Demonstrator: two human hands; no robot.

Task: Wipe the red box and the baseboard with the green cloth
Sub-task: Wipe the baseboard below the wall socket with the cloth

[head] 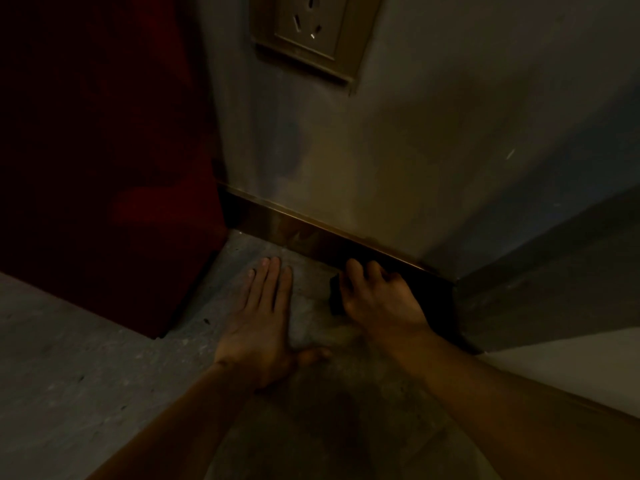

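The scene is dim. A tall red box (104, 161) fills the left side and stands on the floor against the wall. A dark, shiny baseboard (294, 228) runs along the foot of the wall from the box toward a corner at the right. My right hand (377, 296) is closed on a dark cloth (335, 294) and presses it against the baseboard near that corner; most of the cloth is hidden under the hand and its colour does not show. My left hand (263, 317) lies flat on the floor with its fingers stretched out, a little left of the right hand.
A wall socket plate (311, 32) sits high on the grey wall (398, 150). A second wall face (554, 271) juts out at the right and forms a corner. The speckled grey floor (86, 375) spreads to the left and below my forearms.
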